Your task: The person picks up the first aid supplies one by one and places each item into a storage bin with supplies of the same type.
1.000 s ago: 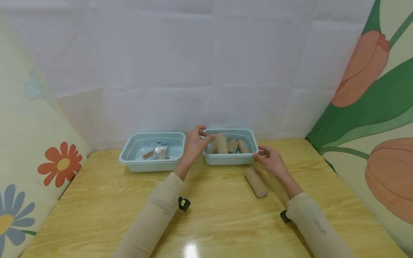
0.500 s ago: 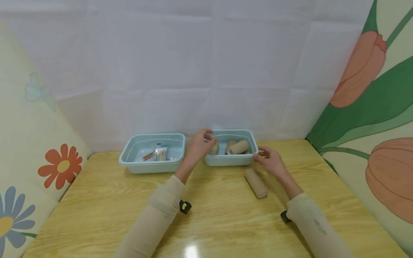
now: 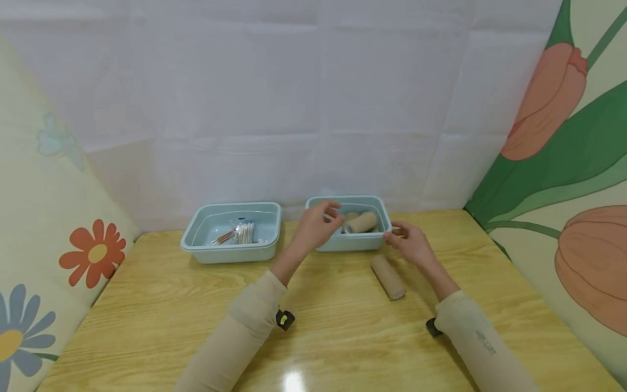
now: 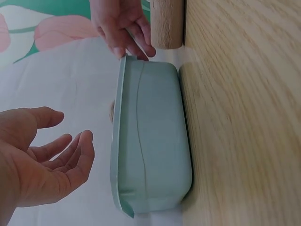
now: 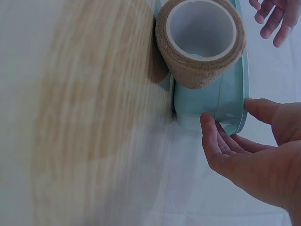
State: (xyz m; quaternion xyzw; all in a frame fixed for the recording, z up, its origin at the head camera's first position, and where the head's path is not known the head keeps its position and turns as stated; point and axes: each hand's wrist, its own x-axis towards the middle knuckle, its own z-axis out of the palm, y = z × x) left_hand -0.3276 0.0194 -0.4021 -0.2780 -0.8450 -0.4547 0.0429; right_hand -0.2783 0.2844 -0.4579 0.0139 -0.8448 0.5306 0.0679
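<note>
A light-blue plastic bin [image 3: 354, 244] stands at the back of the table with several tan bandage rolls [image 3: 363, 222] inside. My right hand [image 3: 412, 246] pinches its right front corner, thumb on the rim and fingers below, as the right wrist view shows. Over the bin's left side hovers my left hand [image 3: 315, 226], fingers loosely bent and holding nothing; it hides the bin's left part in the head view. In the left wrist view this hand [image 4: 47, 160] is apart from the rim. Another tan roll [image 3: 388, 277], hollow with a white core, lies on the table before the bin.
A second light-blue bin [image 3: 232, 253] to the left holds cotton swabs [image 3: 243, 232] and a few thin reddish-brown sticks [image 3: 224, 237]. Behind both bins hangs a white sheet [image 3: 235, 109]. Flower-patterned panels flank the wooden table [image 3: 333, 337].
A roll that stood upright by my left fingers has tipped right and lies among the others. My left hand has shifted right over the bin. My right hand stays at the corner.
</note>
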